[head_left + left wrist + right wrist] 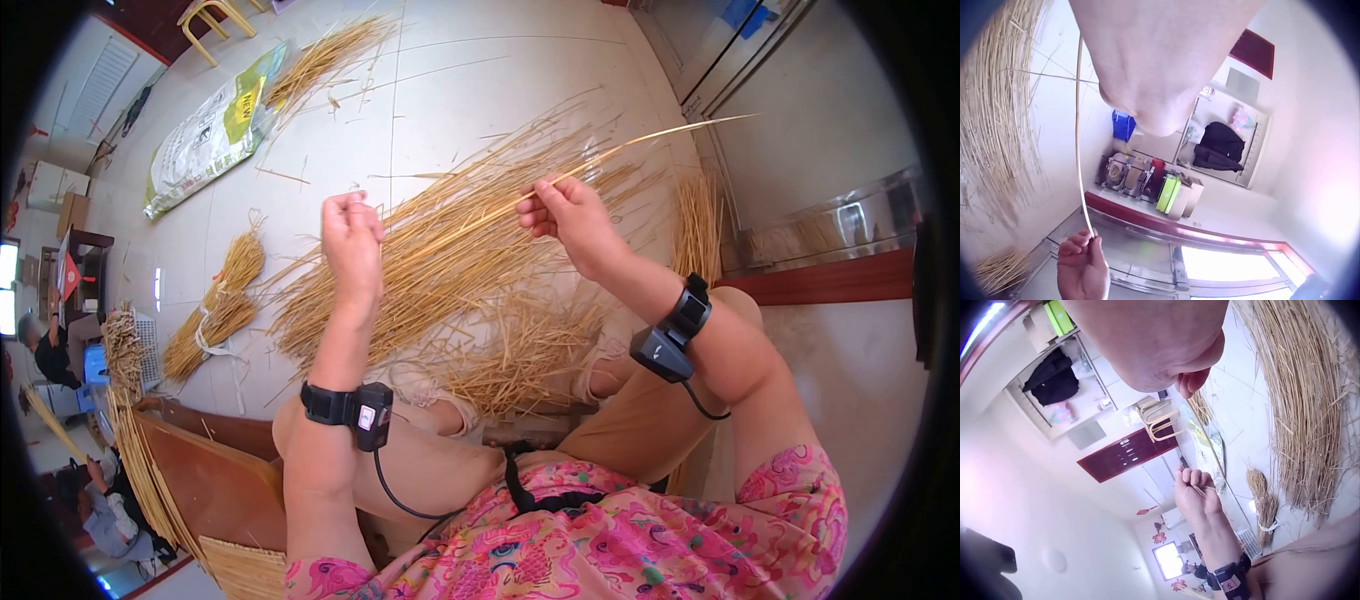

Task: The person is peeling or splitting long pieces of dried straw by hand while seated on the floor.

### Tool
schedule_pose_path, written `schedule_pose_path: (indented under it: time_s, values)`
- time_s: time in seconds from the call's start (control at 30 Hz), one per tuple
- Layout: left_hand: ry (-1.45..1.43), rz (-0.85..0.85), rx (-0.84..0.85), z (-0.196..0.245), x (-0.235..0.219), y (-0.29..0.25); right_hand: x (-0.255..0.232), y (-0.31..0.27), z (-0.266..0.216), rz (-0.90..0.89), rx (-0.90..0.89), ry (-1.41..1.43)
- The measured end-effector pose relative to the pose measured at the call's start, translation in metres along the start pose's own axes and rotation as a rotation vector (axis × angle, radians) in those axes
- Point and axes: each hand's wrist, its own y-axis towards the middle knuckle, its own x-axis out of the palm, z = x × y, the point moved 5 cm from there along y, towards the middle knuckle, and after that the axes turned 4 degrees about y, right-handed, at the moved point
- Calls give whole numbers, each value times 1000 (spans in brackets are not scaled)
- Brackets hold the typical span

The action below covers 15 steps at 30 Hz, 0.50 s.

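My right hand (pixel 575 220) pinches one long, pale straw stalk (pixel 640 140) between thumb and fingers; the stalk arcs out to the upper right, and its other part slants down over the straw pile (pixel 400 290). The left wrist view shows this hand (pixel 1083 269) at the stalk's end. Apart from it, my left hand (pixel 352 245) is raised over the pile with curled fingers. In the right wrist view, a thin strand shows between the fingers of the left hand (pixel 1199 497); its full length cannot be told.
A tied straw bundle (pixel 235 270) lies at the left, with a printed sack (pixel 215 130) and more straw beyond. Short scraps (pixel 530 350) lie near the feet. Another bundle (pixel 698 225) stands by the metal door at right. Two people are at far left, near a wooden bench (pixel 220 480).
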Motion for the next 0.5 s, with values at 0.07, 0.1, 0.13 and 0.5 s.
schedule_pose_path:
  time_s: [0.07,0.1,0.13,0.5]
  values:
    - [-45,22,-30,4,-17,12,-9,6,-3,66,-38,23]
    - [-68,32,-45,8,-23,15,-13,9,-5,83,-44,7]
    - [-48,-112,-39,13,-19,15,-17,11,-8,102,-52,-9]
    - [664,-814,562,24,52,-69,-14,9,-16,109,-106,-31]
